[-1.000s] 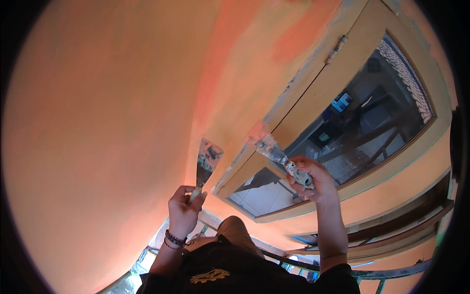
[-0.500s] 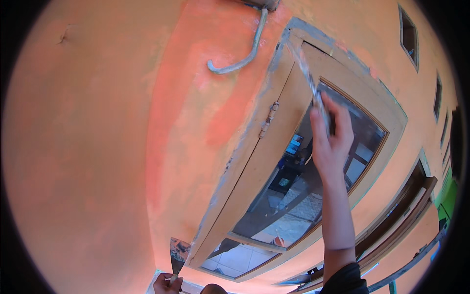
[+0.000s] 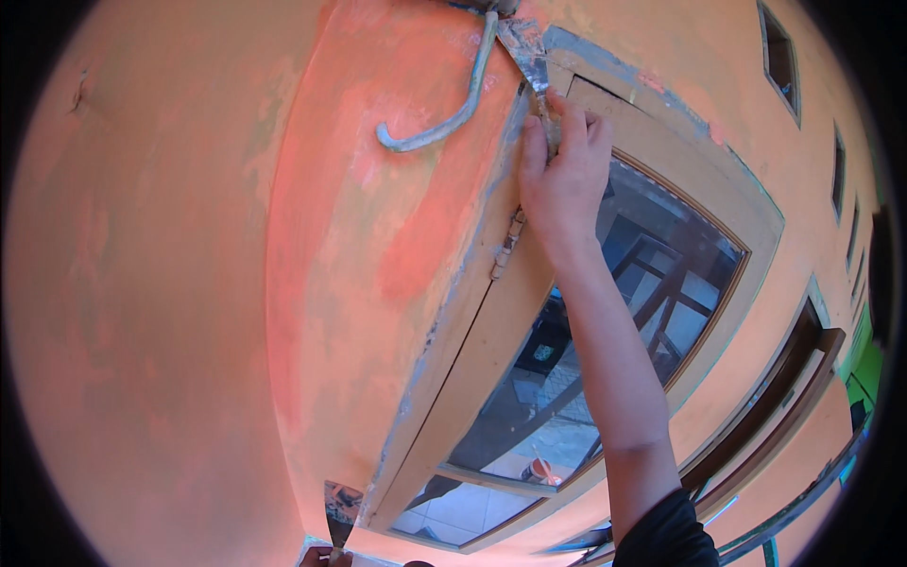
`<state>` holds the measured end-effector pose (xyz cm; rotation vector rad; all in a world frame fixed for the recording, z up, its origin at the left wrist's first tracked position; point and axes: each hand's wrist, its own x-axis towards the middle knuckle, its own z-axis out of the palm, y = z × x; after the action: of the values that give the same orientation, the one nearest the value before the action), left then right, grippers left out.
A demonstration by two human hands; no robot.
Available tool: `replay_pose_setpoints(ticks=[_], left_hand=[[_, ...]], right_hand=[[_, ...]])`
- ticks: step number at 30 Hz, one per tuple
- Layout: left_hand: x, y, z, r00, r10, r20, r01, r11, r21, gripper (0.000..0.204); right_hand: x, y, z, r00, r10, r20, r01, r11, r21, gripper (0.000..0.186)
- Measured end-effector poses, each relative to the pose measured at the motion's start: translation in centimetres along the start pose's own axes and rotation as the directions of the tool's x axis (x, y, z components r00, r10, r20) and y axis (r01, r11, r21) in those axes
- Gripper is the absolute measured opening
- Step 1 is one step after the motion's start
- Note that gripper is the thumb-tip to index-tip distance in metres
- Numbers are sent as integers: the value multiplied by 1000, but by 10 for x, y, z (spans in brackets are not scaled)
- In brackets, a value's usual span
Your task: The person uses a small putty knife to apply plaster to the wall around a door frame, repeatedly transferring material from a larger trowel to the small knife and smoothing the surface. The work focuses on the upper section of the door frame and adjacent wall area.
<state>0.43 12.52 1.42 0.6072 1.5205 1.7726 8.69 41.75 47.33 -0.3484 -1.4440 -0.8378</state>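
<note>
My right hand [image 3: 569, 175], raised high, is closed around the handle of a putty knife [image 3: 529, 59]. Its wide metal blade points up and left, against the wall beside the top corner of the door frame [image 3: 453, 283]. Low in the picture, my left hand [image 3: 324, 558] grips a second putty knife [image 3: 342, 506], held upright with dark and orange residue on its blade. Only the tops of that hand's fingers show. The orange wall [image 3: 378, 340] has brighter, uneven patches and grey filler along the frame's edge.
A bent pipe [image 3: 463, 109] hangs from the wall just left of the raised blade. The beige door has a hinge [image 3: 507, 244] and a glass pane [image 3: 605, 312]. Farther right are small window openings [image 3: 779, 52] and a brown window frame [image 3: 784, 406].
My right hand has moved left, bringing its putty knife from in front of the door to the wall by the frame's top corner. My left hand sits slightly lower in view.
</note>
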Motion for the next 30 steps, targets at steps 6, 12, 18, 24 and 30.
replay_pose_setpoints(ticks=[6,12,18,24,30], left_hand=[[11,-14,-13,985,161,55,-169,961,216,15],[5,-13,-11,999,38,-27,-36,996,75,15],[8,-15,-13,1000,3,-26,-1,997,72,16],[6,-16,-11,1000,8,-21,-8,1000,30,16],[7,-24,-7,1000,20,-20,-20,999,36,16]], right_hand=[[-1,-10,3,998,54,35,-53,998,-24,34],[3,-25,17,996,83,35,-82,996,-27,32],[5,-20,27,996,80,44,-75,992,-104,34],[4,-16,29,997,-52,57,63,972,-227,44],[19,-25,11,968,-37,247,114,946,-304,39]])
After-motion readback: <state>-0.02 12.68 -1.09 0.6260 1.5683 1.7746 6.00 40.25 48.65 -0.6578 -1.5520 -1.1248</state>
